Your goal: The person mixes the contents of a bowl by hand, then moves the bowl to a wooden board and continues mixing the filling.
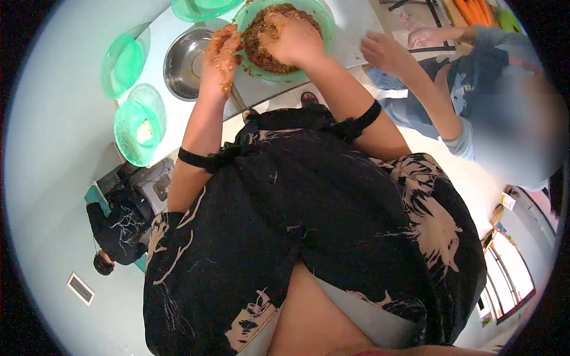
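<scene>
A green bowl [328, 29] on the table holds a heap of brown, seasoned minced mixture [261, 50]. My right hand [294, 43] presses down into the mixture, its fingertips sunk in or hidden by the hand. At the bowl's left rim, my left hand [221, 56] is raised, its fingers partly spread and smeared with orange-brown mixture that runs down to the wrist. It holds nothing that I can see. Just left of it stands a steel bowl [181, 65].
Green bowls [122, 65] line the table's left side, one [135, 133] with something pale inside. Another person [475, 101] stands close at right, hands near the table corner. Carrots [472, 10] lie at top right. A seated person [122, 219] is at lower left.
</scene>
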The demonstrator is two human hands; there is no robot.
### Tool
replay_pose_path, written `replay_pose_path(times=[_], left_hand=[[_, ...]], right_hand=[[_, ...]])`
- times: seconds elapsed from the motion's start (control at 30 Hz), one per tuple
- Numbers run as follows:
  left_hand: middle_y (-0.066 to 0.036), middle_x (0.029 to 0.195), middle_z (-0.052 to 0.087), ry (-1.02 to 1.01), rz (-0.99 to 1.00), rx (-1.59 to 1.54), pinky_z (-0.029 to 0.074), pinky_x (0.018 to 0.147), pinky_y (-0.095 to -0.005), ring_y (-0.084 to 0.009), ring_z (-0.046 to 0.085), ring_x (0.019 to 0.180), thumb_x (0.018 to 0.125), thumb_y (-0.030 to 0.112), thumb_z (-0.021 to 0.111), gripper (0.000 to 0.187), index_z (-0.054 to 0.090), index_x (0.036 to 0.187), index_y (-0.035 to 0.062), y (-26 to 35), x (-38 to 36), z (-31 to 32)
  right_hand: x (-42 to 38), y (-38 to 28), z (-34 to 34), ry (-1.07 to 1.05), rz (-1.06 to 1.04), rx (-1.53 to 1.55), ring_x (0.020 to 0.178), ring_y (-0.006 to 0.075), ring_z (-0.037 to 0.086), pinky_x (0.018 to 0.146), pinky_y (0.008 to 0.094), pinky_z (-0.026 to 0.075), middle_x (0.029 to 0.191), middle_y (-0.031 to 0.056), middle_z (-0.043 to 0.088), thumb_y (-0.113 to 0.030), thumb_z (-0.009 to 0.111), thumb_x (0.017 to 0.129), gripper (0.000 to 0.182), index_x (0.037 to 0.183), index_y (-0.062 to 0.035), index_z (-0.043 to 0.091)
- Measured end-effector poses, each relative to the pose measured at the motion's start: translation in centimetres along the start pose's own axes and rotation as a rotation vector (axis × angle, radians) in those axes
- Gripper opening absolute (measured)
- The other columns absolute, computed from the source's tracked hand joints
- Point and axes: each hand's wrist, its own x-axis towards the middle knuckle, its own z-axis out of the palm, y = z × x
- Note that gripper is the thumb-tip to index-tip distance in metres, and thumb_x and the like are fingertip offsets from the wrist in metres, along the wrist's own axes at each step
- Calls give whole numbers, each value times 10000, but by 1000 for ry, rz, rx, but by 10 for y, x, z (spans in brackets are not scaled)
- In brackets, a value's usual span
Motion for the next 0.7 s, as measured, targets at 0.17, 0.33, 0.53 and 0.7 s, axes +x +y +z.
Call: replay_pose_path(times=[0.17,0.33,0.53,0.7], left_hand=[[-96,1178,611,-38,-5,-7,467,785,-320,-191,611,963,913,319,607,476,488,1302,72,9,-7,12],[-110,1141,628,-97,24,-143,499,747,-315,-196,643,870,924,290,590,444,479,1291,65,9,-7,3],[-125,1167,612,-279,120,-189,498,829,-327,-197,641,902,949,324,555,448,463,1305,68,15,-11,16],[-126,1231,572,-364,257,31,455,939,-363,-238,580,1084,957,332,541,444,483,1293,48,12,0,42]], right_hand=[[1,10,-22,-126,67,-30,1009,405,605,909,487,478,1129,233,614,-431,599,818,534,1245,-114,545],[-13,10,-16,47,29,56,996,397,603,870,465,481,1068,217,638,-436,621,808,512,1193,-101,587],[-2,44,2,151,-56,-21,1067,385,582,919,473,471,1148,211,613,-442,620,796,525,1220,-136,572],[-6,31,-46,-102,75,-19,1213,366,490,1014,396,392,1322,233,512,-411,586,881,591,1321,-30,489]])
